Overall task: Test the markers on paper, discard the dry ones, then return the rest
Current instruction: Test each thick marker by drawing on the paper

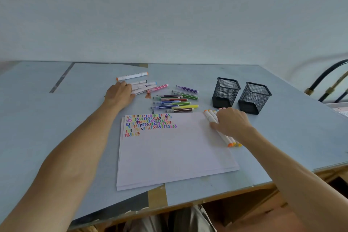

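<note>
A stack of white paper [173, 152] lies in front of me, its top left filled with coloured test squiggles [148, 123]. My left hand [119, 93] lies on the near ends of a few white markers [143, 87] behind the paper. One white marker with orange ends [131, 76] lies apart further back. My right hand [230, 120] covers a bundle of white markers [227, 138] at the paper's right edge, fingers curled round them. Several thin coloured markers [175, 100] lie scattered behind the paper.
Two black mesh pen cups [226, 92] [254, 98] stand at the back right, close behind my right hand. The grey table [56, 118] ends in a wooden front edge. Dark metal tubing [327, 75] shows at the far right.
</note>
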